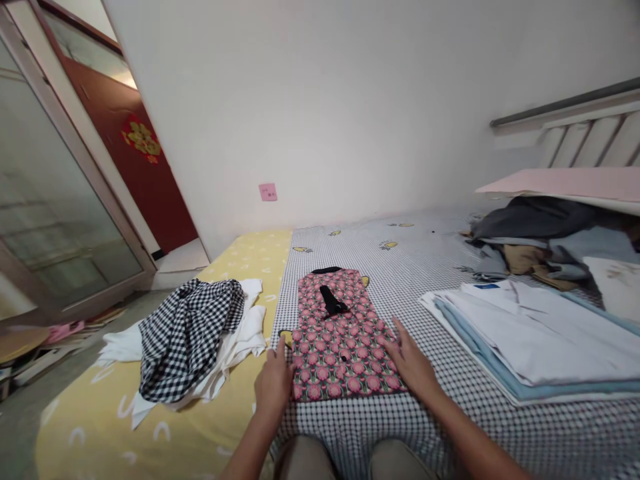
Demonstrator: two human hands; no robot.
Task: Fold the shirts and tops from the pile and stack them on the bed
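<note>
A pink flowered garment (340,337) with black trim lies folded into a flat rectangle on the checked bedsheet (400,427) in front of me. My left hand (274,381) rests at its near left corner with the fingers curled against the cloth edge. On the garment's near right edge my right hand (407,359) lies flat with its fingers stretched out. My knees show at the bottom of the view.
A black-and-white gingham garment (187,333) lies crumpled on white cloth (235,347) over a yellow sheet (100,427) at left. A folded white and blue stack (530,340) sits at right, with a loose heap of dark clothes (540,233) behind it. A glass door stands far left.
</note>
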